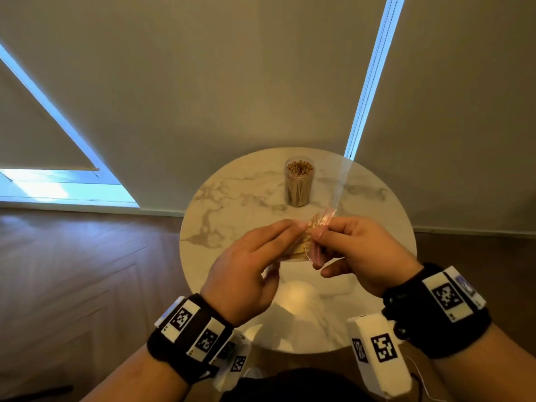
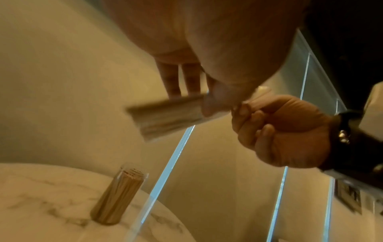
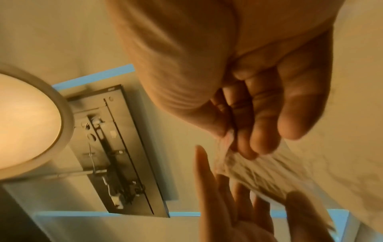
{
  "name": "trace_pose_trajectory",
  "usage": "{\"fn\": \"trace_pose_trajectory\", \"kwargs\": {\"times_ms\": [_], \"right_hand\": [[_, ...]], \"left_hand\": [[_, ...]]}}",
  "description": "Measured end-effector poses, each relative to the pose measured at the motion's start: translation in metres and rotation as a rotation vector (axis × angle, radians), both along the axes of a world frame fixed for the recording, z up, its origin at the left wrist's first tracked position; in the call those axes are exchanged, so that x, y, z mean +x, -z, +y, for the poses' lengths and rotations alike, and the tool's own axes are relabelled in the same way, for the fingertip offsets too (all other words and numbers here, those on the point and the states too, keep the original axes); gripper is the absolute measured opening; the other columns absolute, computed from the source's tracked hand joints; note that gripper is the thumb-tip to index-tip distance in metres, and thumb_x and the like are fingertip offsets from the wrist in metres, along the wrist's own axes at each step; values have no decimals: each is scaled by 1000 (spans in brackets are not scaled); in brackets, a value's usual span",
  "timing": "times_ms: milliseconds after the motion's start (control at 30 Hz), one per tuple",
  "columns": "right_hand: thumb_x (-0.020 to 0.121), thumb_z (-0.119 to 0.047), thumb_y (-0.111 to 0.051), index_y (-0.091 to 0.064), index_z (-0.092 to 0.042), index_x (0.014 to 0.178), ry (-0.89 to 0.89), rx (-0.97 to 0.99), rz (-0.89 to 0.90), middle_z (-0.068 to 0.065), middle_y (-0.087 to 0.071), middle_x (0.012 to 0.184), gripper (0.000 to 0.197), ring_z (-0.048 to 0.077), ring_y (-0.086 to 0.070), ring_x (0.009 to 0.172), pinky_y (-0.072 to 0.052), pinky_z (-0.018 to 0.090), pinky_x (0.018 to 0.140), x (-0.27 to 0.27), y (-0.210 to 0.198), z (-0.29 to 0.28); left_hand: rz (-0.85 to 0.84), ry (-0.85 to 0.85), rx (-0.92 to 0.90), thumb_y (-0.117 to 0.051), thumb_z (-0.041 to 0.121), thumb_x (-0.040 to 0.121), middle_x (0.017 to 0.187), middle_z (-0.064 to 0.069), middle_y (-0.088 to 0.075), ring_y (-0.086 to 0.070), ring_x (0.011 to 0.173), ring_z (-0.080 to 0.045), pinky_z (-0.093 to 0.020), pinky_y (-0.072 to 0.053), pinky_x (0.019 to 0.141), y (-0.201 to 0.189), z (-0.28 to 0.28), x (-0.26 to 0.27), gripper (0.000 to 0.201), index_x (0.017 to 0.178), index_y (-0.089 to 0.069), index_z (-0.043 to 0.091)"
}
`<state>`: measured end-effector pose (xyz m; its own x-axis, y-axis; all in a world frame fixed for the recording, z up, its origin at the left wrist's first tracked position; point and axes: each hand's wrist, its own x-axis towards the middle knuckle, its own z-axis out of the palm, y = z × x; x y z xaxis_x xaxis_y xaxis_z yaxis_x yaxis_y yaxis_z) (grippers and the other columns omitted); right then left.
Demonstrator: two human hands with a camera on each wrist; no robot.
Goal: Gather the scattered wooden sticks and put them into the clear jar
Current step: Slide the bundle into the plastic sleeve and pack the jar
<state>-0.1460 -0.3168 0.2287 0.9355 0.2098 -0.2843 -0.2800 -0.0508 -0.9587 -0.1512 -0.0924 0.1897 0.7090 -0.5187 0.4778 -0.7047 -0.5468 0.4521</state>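
both hands are raised above a round marble table (image 1: 232,198), holding a small clear plastic bag (image 1: 311,242) packed with wooden sticks (image 2: 165,114). the left hand (image 1: 249,265) pinches one side of the bag between thumb and forefinger, its other fingers lying fairly straight beneath the bundle, as the left wrist view shows. the right hand (image 1: 356,250) pinches the opposite edge of the bag, at a pinkish strip along it, with thumb and forefinger, and its remaining fingers are curled in toward the palm. the two pinches sit just beside each other, thumbs nearly touching. the sticks lie packed side by side in the bag; the right wrist view shows the film crinkled and blurred between the fingers (image 3: 259,131). the clear jar (image 1: 299,182) stands upright on the far part of the table, well apart from the hands, open at the top and already crowded with upright sticks. whether the bag is open or sealed, i cannot tell. grey blinds hang behind the table, and a wooden floor (image 1: 72,271) lies below.
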Motion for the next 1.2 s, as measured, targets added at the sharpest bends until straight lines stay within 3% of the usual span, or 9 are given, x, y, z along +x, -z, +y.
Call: {"fn": "trace_pose_trajectory", "kwargs": {"times_ms": [100, 200, 333, 467, 667, 833, 933, 1067, 1200], "right_hand": [[101, -13, -61, -74, -1, 84, 18, -52, -101, 11, -68, 69, 24, 21, -61, 63, -55, 31, 59, -3, 6, 2], [96, -17, -68, -76, -11, 76, 25, -11, -131, 12, -70, 69, 22, 23, -62, 63, -56, 32, 60, -6, 9, 4], [82, -30, -76, -71, 3, 78, 60, 61, -163, 22, -69, 73, 34, 25, -63, 62, -57, 37, 61, -11, 12, 7], [75, -34, -79, -66, 10, 75, 88, 78, -208, 34, -64, 74, 45, 28, -62, 60, -55, 31, 57, -13, 14, 4], [84, -33, -68, -72, -1, 78, 49, 132, -253, 15, -67, 67, 33, 23, -61, 58, -56, 28, 57, -15, 19, -8], [91, -42, -72, -71, -5, 84, -30, 98, -250, 18, -67, 72, 38, 24, -62, 64, -57, 32, 63, -11, 28, -18], [97, -27, -66, -73, -5, 85, -47, 33, -274, 22, -68, 75, 26, 22, -63, 65, -58, 32, 64, -7, 28, -24], [101, -8, -60, -68, 5, 84, -6, 72, -275, 28, -66, 76, 23, 25, -65, 64, -59, 36, 63, 0, 26, -35], [102, -3, -55, -66, 12, 88, 25, 117, -236, 25, -72, 81, 23, 31, -73, 73, -63, 35, 68, 5, 20, -39]], "left_hand": [[283, 49, -211, -66, 4, 85, 148, 12, -57, -52, 139, -9, -35, -48, 109, -7, -7, -9, 62, 143, -59, 24], [508, -25, -430, -65, 28, 91, 123, 12, -70, -67, 119, -15, -40, -61, 90, -20, -20, -10, 34, 125, -68, 33], [702, -35, -560, -84, 29, 82, 108, 0, -74, -73, 106, -17, -37, -64, 79, -29, -34, -6, 31, 106, -70, 14], [780, 29, -557, -86, 1, 79, 106, -5, -75, -76, 100, -22, -39, -64, 81, -35, -39, -1, 26, 100, -69, 3], [844, 97, -547, -80, 11, 85, 114, -9, -70, -72, 102, -27, -41, -59, 94, -38, -38, 6, 21, 89, -72, -8], [1045, 7, -729, -68, 5, 83, 110, -20, -64, -70, 84, -27, -31, -59, 76, -34, -55, 2, 18, 83, -63, -12], [990, -92, -650, -65, 10, 79, 112, -15, -62, -66, 78, -17, -23, -54, 68, -33, -66, 1, 12, 77, -65, -2], [1037, -144, -744, -59, 10, 80, 111, -25, -66, -67, 87, -32, -36, -58, 75, -36, -78, 5, 15, 82, -70, 0], [919, -202, -737, -64, 20, 86, 101, -15, -75, -71, 87, -32, -41, -62, 73, -43, -82, 7, 13, 79, -73, 14]]}}
